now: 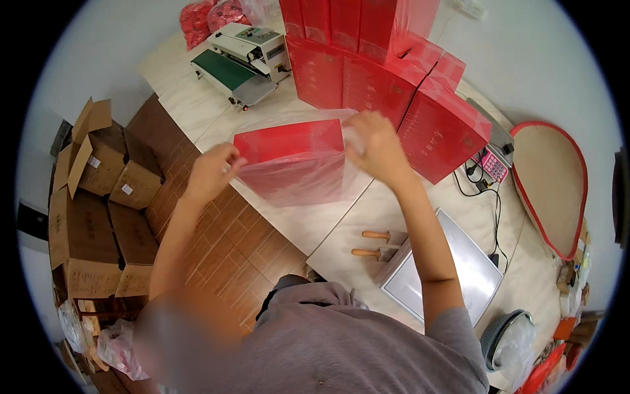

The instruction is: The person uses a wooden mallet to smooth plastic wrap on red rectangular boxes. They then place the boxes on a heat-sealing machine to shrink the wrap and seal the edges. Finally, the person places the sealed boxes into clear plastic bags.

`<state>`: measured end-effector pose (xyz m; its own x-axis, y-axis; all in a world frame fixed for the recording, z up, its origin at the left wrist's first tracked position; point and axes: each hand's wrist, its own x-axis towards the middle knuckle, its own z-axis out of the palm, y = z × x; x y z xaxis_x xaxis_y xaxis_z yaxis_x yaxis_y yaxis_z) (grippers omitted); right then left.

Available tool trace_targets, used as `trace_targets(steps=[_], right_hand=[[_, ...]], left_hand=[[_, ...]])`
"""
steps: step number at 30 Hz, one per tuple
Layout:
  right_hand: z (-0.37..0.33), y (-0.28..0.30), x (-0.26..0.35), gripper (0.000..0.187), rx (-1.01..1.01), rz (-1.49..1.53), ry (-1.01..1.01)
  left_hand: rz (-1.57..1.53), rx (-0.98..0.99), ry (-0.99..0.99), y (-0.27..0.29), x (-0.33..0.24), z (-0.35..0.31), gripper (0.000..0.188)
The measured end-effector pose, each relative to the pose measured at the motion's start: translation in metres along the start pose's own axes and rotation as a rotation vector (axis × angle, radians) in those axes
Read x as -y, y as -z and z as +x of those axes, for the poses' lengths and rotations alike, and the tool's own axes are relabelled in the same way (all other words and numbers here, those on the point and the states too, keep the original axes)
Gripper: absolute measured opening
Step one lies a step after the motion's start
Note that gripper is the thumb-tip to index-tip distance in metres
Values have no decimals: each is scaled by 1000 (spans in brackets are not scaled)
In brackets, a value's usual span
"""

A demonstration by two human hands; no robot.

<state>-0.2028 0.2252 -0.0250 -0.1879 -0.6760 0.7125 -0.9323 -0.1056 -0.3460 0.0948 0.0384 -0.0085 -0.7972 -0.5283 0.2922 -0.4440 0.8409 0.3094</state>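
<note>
Between my hands stands a red box (pixel 295 136) inside a loose clear plastic bag (pixel 295 180), at the front edge of the table. The bag's film spreads around the box and hangs in folds toward me. My left hand (pixel 213 172) is closed, its fingertips pinching the film by the box's left corner. On the right, my right hand (pixel 380 148) is closed on the bag's gathered edge next to the box's right end. The exact grip of both hands is partly blurred.
Stacked red boxes (pixel 374 85) wrapped in film rise behind my right hand. A belt sealing machine (pixel 246 62) stands at the far left of the table (pixel 262 223). Two wooden-handled tools (pixel 375 253) and a silver-topped box (pixel 453 269) lie nearer. Brown cartons (pixel 98 230) fill the left.
</note>
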Motion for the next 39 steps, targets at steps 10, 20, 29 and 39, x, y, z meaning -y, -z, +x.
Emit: trace_targets(steps=[10,20,29,39], right_hand=[[-12,-6,23,10,374,-72,356],[-21,18,10,9,356,20,328],[6,27,-1,8,397,-259,369],[-48,-5,-54,45,-149,375,-876]], left_hand=[[-27,-32,-477,-53,-43,10,34],[280,592,-400,-32,11,-21,23],[557,356,-535,61,63,28,12],[-297,182,55,4,202,6,105]])
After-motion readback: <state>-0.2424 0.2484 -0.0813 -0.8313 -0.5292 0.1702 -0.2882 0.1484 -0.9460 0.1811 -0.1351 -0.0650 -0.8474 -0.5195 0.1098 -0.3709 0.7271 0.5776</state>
